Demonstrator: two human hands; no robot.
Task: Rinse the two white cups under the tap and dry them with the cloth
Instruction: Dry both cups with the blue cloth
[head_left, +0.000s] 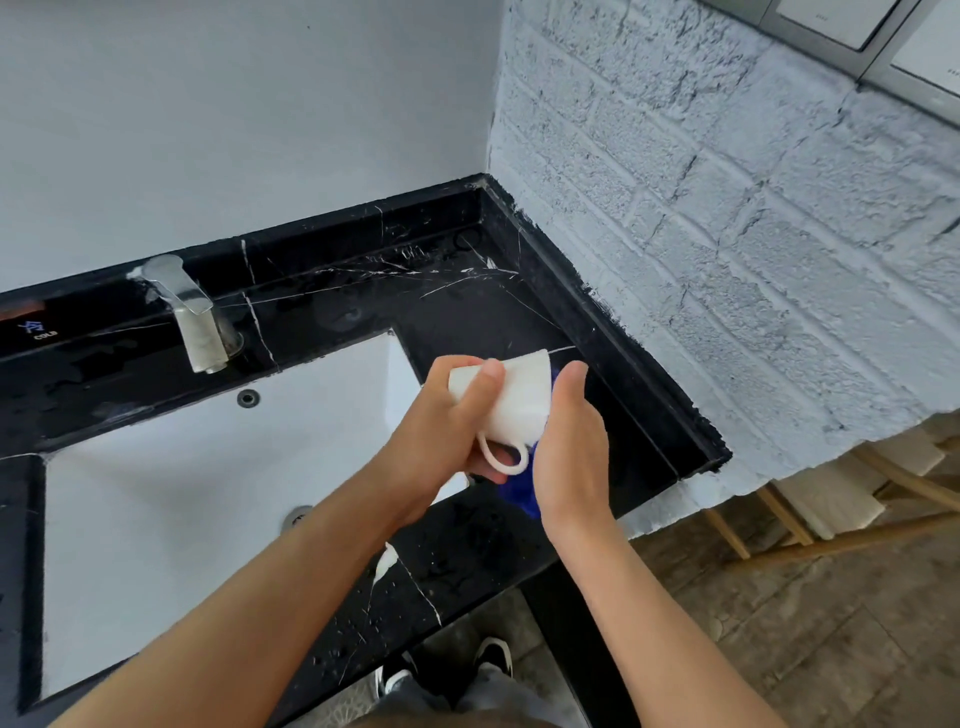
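Cup: white, w/ handle, held in the air over the black counter just right of the sink. Tipped on its side, base pointing far-right, handle hanging down toward the near side. Prob tilted so the cloth can get round the wall.

Left hand: fingers curled round the cup's left end, thumb laid across the top of the wall. Firm wrap, looks like the steadying hand.

Right hand: palm flat-ish against the cup's right side, fingers fairly straight and together, thumb up. Pressing the cloth onto the cup, not gripping the cup itself; how tightly it has the cloth I can't tell, the palm hides it.

Cloth: blue, mostly hidden btwn right palm and cup; a bunch hangs below the hands, a sliver shows by the thumb. Sits there to wipe the outside, I'd say.

Tap: far left, behind the sink. No water running that I can see. Hands are well apart from it, so this reads as the drying step, not rinsing.

Counter: wet drops on the near strip by the sink.

Counts: cups in view 1 (task says 2, second not visible anywhere); cloths 1; taps 1; sinks 1; hands 2.

Progress: can't tell if this is cup one or two.
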